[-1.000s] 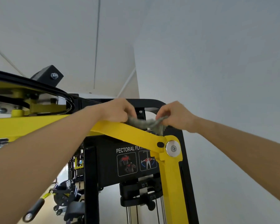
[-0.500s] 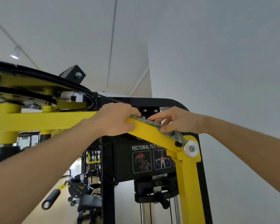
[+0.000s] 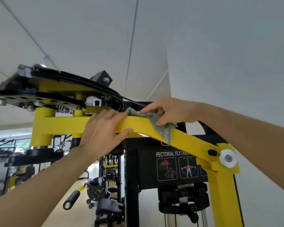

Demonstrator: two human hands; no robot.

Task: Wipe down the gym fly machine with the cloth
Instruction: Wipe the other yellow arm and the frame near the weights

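Left forearm: reaching up from the lower left, wrist bent back.
Left hand (image 3: 103, 128): draped over the yellow arm (image 3: 64, 124) of the fly machine, fingers on top, thumb hooked under the lower edge; gripping the bar, no cloth in it.
Right hand (image 3: 169, 112): palm down, fingers spread and pressing the cloth onto the bar's top face; pinning more than clenching.
Cloth (image 3: 157, 126): grey-green, flattened on the bend of the yellow arm, one corner hanging over the near side, far tip just beside the left fingertips.
Slip risk: loose hanging corner likely to drop off if pressure eases.
Pinch risk: black cable (image 3: 133, 102) and cam plate (image 3: 39, 94) just behind the fingers; could trap cloth or fingertips if the arm swings.
Pivot cap (image 3: 228, 158): lower right, apparently not yet reached.
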